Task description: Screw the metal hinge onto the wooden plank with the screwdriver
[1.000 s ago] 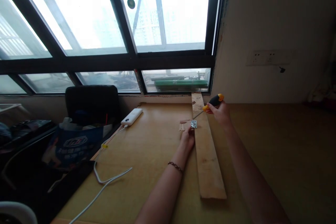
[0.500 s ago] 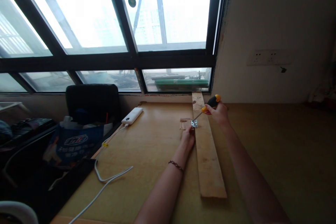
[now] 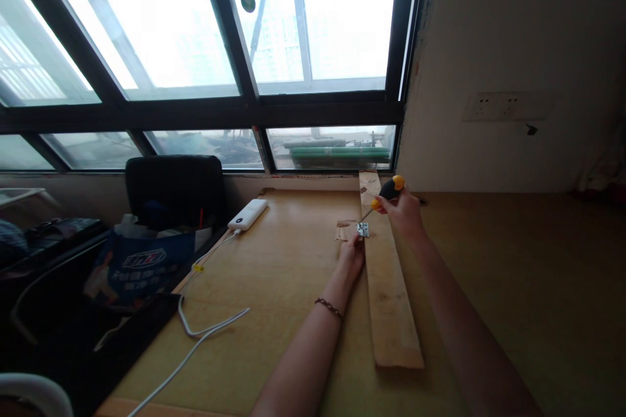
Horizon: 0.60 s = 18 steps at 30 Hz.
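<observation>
the right hand keeps a closed grip around the black-and-orange handle of a screwdriver, shaft slanting down and to the left so the tip meets the small metal hinge; the left hand lies just below that hinge, fingertips pressed against its near edge, pinning it down rather than wrapping round anything; whether a screw sits under the tip is too small to tell; the hinge rests on the left edge of a long wooden plank, with a smaller scrap of wood just beside it on the left; the plank lies lengthwise on the table, running away toward the window; judging by the pose, the step in hand is driving a screw through the hinge into the plank; the next move calls for downward pressure along the shaft while turning, tip seated in the screw head, the left fingers steadying the hinge so it cannot swivel; off to the left lie a white power bank and its cable, well apart from the work.
</observation>
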{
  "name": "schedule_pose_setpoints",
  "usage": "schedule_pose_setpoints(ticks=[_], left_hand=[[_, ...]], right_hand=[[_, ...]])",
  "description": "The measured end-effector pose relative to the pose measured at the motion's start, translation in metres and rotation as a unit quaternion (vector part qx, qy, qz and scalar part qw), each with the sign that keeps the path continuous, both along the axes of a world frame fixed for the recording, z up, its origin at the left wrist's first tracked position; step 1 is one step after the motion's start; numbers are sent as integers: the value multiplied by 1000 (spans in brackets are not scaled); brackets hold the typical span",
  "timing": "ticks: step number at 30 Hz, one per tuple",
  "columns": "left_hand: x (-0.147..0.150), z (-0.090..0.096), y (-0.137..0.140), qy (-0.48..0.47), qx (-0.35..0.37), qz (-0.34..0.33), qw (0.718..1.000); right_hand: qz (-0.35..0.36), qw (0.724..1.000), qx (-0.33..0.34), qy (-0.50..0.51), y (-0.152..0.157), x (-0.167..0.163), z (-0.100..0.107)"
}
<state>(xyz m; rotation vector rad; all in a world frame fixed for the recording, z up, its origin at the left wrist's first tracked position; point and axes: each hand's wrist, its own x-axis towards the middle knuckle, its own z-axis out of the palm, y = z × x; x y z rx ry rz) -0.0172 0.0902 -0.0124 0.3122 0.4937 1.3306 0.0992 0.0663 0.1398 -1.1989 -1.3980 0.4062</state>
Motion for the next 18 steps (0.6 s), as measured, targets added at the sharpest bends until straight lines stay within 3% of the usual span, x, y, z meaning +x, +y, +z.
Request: schedule_pose_setpoints(ticks=[14, 18], left_hand=[[1, 0, 0, -1, -15, 15, 1000], [1, 0, 0, -3, -23, 20, 1000]], right_hand=[[-21, 999, -7, 27, 4, 4, -2], [-36, 999, -2, -8, 1, 3, 0]])
